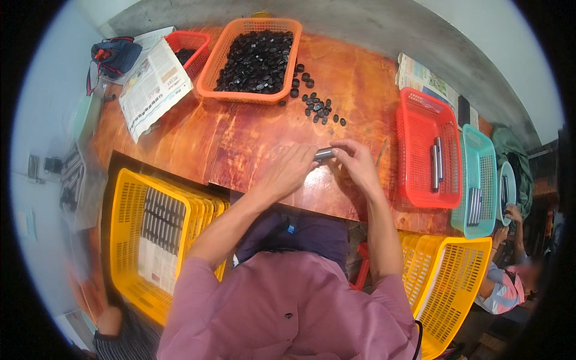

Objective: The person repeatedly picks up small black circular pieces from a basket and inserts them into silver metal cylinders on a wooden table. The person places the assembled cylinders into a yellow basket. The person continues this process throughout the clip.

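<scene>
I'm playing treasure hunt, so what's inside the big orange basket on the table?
The orange basket holds a big heap of small black pieces. The heap covers the basket's floor, so anything buried underneath can't be seen.

Workshop | bulk black parts (255,63) | yellow crates (127,240) (several, stacked) | co-worker (501,295)

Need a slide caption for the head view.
Left hand and right hand hold a metallic tube above a brown table; beyond, an orange basket of black parts.
</scene>
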`<state>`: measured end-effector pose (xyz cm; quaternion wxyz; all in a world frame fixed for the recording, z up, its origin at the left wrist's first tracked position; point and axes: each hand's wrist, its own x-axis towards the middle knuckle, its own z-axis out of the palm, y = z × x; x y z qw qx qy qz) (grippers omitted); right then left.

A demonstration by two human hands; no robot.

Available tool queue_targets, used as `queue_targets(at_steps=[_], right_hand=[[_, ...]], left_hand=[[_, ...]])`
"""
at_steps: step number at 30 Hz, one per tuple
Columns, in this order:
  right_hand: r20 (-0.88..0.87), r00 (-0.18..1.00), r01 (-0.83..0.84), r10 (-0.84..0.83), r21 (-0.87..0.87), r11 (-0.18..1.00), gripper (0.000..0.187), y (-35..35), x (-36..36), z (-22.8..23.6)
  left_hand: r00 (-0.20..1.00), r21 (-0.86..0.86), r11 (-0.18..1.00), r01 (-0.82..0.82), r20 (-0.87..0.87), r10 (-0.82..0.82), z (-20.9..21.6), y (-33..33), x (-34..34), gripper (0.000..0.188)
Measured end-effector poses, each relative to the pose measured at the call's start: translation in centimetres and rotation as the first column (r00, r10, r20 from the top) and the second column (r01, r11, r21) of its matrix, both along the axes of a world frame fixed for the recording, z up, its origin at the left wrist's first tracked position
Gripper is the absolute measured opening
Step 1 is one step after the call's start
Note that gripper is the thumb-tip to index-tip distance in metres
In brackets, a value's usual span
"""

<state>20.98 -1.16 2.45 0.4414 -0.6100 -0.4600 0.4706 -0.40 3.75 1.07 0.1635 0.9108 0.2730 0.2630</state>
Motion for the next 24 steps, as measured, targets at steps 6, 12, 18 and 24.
queue_targets(at_steps=[6, 12, 18, 24], right_hand=[[0.002, 1.000, 0.022, -0.022, -0.014, 1.000, 0.024, 0.1, 0.4, -2.8], [0.027, 0.998, 0.055, -0.058, 0.103, 0.993, 0.022, -0.7, 0.1, -4.4], [0.001, 0.995, 0.096, -0.097, 0.120, 0.988, 0.022, -1.8, -0.4, -4.7], [0.113, 0.987, 0.086, -0.113, 0.215, 0.973, 0.022, -2.4, -0.8, -4.5]], left_hand=[[0.989, 0.118, 0.993, 0.005, -0.147, 0.012, -1.2, 0.8, 0.6, 0.040], [1.000, 0.050, 0.998, -0.022, 0.011, 0.022, -1.6, 0.1, 0.8, 0.036], [0.995, 0.165, 0.984, -0.069, 0.076, 0.057, -2.5, -0.3, 0.9, 0.032], [0.991, 0.171, 0.983, -0.070, 0.123, 0.050, -2.8, -0.4, 0.9, 0.033]])
